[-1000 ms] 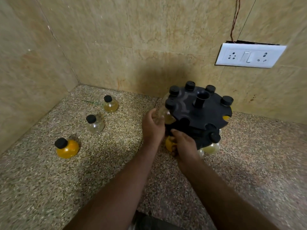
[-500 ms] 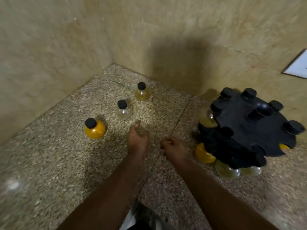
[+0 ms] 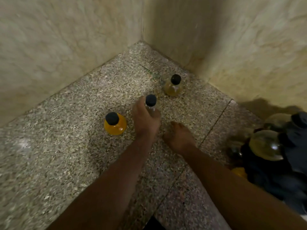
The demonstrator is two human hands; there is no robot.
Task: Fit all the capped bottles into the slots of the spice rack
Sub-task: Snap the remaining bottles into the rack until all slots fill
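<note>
walls: beige marbled wall [image 3: 58, 47] fills the upper left of the frame. A second one [image 3: 240, 47] fills the upper right. They meet in a corner at top centre.
surface: speckled stone surface [image 3: 58, 163] runs from the corner down to the bottom edge. A dark joint line [image 3: 214, 125] crosses it diagonally, right of centre.
spice rack: black spice rack [image 3: 295, 160] at the right edge, cut off by the frame and blurred. Round bottles sit in it: an olive-tinted one [image 3: 265, 145] on its left side, another [image 3: 277, 120] above that, and a bit of orange [image 3: 239, 171] lower down. Slot count can't be read.
left hand: left hand [image 3: 146, 122] at frame centre, arm coming up from the bottom. Its fingers are wrapped round the clear bottle just under the cap.
right hand: right hand [image 3: 179, 136] just right of and below the left, between it and the rack. Seen from the back, fingers loosely curled downward, nothing in it, apart from any bottle.
orange bottle: orange bottle [image 3: 114, 125], black cap, upright on the surface, just left of the left hand, not touched.
amber bottle: amber bottle [image 3: 172, 87], black cap, upright, above centre, nearest the corner, on its own.
clear bottle: clear bottle [image 3: 150, 100], black cap, upright in the left hand's grip, between the orange and amber bottles. Its body is mostly hidden by the hand; can't tell whether the base is on the surface.
</note>
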